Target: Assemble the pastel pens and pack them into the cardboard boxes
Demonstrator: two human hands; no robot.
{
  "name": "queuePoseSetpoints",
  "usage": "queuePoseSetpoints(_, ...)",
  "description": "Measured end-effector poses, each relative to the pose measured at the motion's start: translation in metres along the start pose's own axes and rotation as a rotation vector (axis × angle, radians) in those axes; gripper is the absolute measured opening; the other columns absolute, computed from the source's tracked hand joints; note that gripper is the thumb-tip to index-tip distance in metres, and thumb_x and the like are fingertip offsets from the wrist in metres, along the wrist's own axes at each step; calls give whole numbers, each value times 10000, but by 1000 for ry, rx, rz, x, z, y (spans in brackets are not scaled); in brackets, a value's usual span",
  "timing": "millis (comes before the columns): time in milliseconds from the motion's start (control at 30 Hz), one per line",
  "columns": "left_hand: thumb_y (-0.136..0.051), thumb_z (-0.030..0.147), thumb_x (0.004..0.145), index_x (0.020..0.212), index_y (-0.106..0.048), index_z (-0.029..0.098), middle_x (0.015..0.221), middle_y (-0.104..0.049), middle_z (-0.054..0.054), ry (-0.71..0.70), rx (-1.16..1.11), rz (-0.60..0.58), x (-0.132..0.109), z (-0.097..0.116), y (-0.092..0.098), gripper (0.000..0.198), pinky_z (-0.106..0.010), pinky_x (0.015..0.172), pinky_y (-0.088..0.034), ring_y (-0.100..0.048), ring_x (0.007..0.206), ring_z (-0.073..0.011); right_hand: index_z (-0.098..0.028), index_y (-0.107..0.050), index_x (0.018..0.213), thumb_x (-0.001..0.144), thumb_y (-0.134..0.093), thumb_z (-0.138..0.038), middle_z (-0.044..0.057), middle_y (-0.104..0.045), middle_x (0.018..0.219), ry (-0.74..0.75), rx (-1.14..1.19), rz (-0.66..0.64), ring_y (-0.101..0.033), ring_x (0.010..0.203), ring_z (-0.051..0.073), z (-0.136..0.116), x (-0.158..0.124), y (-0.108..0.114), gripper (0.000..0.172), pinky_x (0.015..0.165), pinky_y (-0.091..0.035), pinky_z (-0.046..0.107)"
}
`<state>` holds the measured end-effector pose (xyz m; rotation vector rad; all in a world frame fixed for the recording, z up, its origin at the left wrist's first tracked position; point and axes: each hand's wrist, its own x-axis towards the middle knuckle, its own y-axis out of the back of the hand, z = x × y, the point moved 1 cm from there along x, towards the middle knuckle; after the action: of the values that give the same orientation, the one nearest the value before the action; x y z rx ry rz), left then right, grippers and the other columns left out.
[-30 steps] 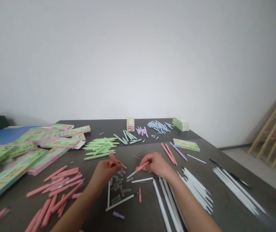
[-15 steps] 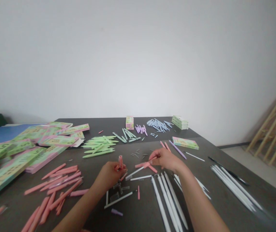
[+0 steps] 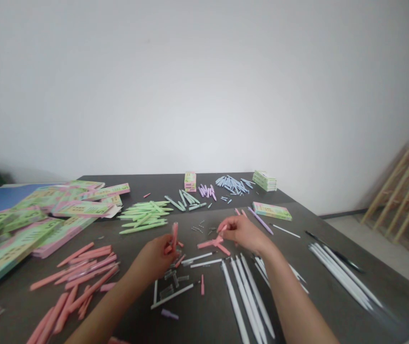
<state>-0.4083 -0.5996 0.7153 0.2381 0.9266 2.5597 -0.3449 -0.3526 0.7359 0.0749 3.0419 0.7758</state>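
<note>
My left hand (image 3: 165,249) is closed round a pink pen barrel (image 3: 175,235) that stands upright, its clear end on top. To the right, my right hand (image 3: 239,232) pinches a small pink pen part (image 3: 222,233) above other pink parts (image 3: 209,243) lying on the dark table. Clear caps (image 3: 183,278) and thin white refills (image 3: 200,258) lie between and below the hands. Small springs (image 3: 197,229) are scattered just beyond them. A pile of pink barrels (image 3: 93,274) lies left of my left forearm.
Green pens (image 3: 143,216), purple parts (image 3: 207,191) and pale blue parts (image 3: 235,185) lie farther back. Printed boxes (image 3: 82,209) are heaped at left; a flat box (image 3: 272,210) and a stack (image 3: 264,181) are at right. White barrels (image 3: 249,296) lie near my right forearm.
My left hand now holds the pink barrel higher, with more of it showing. My right hand has shifted slightly left and down, over the loose pink parts. The view has shifted a little.
</note>
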Motion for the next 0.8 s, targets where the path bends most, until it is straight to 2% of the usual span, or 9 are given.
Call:
queuePoseSetpoints(133, -592, 255, 658, 780, -600, 234, 628, -626, 1, -88, 153, 2, -7, 2, 2, 124, -229, 547, -293, -549, 581, -175, -152, -645, 726, 685, -606, -198, -34, -557, 492, 8, -36, -15, -432, 414, 74, 0, 5, -28, 73, 405, -277, 182)
queuePoseSetpoints(233, -560, 257, 685, 684, -599, 245, 559, -590, 11, -126, 228, -14, -11, 6, 8, 41, -231, 514, -242, -504, 513, -155, -149, -644, 715, 664, -612, -176, -24, -599, 540, 13, -53, -27, -453, 427, 76, 0, 6, -34, 66, 408, -268, 182)
queuePoseSetpoints(367, -579, 224, 638, 571, -616, 247, 531, -600, -6, -159, 297, -34, -15, 5, 20, 81, -243, 493, -217, -488, 485, -157, -145, -647, 739, 665, -595, -150, 7, -662, 623, 20, -63, -65, -532, 491, 100, -1, 5, -37, 91, 439, -320, 182)
queuePoseSetpoints(533, -584, 183, 601, 508, -641, 251, 536, -630, -41, -204, 346, -34, -20, -4, 27, 128, -257, 498, -285, -527, 495, -185, -151, -645, 752, 658, -600, -154, 19, -674, 663, 26, -151, -30, -559, 540, 112, 4, 10, -57, 104, 464, -334, 185)
queuePoseSetpoints(667, -570, 160, 602, 526, -652, 240, 536, -638, -58, -220, 405, -37, -29, -5, 21, 138, -281, 531, -376, -570, 508, -207, -155, -638, 716, 627, -592, -122, 17, -646, 637, 50, -261, 32, -538, 558, 122, 9, 12, -70, 105, 498, -323, 203)
queuePoseSetpoints(800, -543, 138, 623, 609, -681, 220, 648, -687, -116, -236, 497, -63, -36, -2, 12, 161, -339, 613, -454, -637, 634, -264, -159, -639, 678, 649, -586, -169, 32, -639, 616, 84, -334, -3, -539, 558, 148, 13, 11, -73, 62, 511, -316, 229)
